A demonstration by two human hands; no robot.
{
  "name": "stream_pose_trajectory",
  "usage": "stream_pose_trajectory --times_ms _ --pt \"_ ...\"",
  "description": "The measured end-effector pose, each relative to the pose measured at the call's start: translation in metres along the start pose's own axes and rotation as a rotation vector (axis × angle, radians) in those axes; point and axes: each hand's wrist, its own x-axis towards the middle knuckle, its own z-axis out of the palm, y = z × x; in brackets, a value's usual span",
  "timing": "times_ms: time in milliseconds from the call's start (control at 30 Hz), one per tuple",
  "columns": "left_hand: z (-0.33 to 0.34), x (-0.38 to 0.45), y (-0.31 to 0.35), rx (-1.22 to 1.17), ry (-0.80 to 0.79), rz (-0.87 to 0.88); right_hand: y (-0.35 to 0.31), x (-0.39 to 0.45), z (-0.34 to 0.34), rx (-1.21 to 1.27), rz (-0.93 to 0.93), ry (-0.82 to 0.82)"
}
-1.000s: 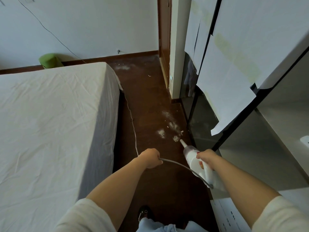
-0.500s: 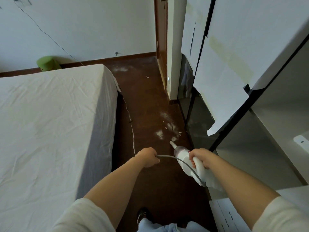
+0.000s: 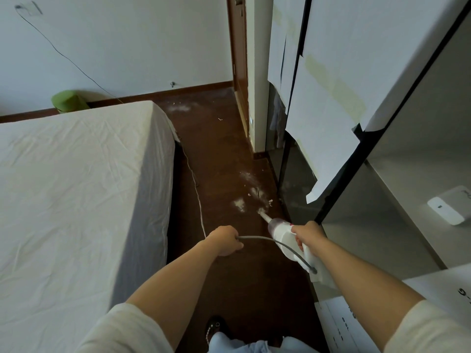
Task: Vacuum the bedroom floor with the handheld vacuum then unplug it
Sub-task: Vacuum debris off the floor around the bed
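handheld vacuum [image 3: 283,234]: white, tilted, nozzle down at dust patch [image 3: 239,204] | cord [image 3: 196,184]: grey, trailing along floor

the right hand [image 3: 307,234] covers the vacuum [image 3: 283,234] handle, and the right forearm hides the vacuum's rear end. the cord [image 3: 280,244] vanishes inside the left hand [image 3: 225,239], and further off it slips out of sight behind the bed [image 3: 76,200] corner. the green object [image 3: 68,101] beyond the bed is half hidden, and the bed runs off the left edge.
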Motion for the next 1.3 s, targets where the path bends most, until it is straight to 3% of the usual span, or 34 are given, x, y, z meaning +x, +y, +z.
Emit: stream_pose_trajectory --times_ms 267,800,1300 --pt "0.009 -0.005 0.008 0.001 -0.014 -0.011 0.013 0.008 -0.010 -0.088 0.021 0.053" --pt "0.017 -0.011 -0.015 0.043 0.004 -0.051 0.003 -0.009 0.016 -0.115 -0.025 -0.068" --pt "-0.023 0.000 -0.071 0.027 -0.037 0.043 -0.021 0.000 0.059 -0.027 0.074 0.092"
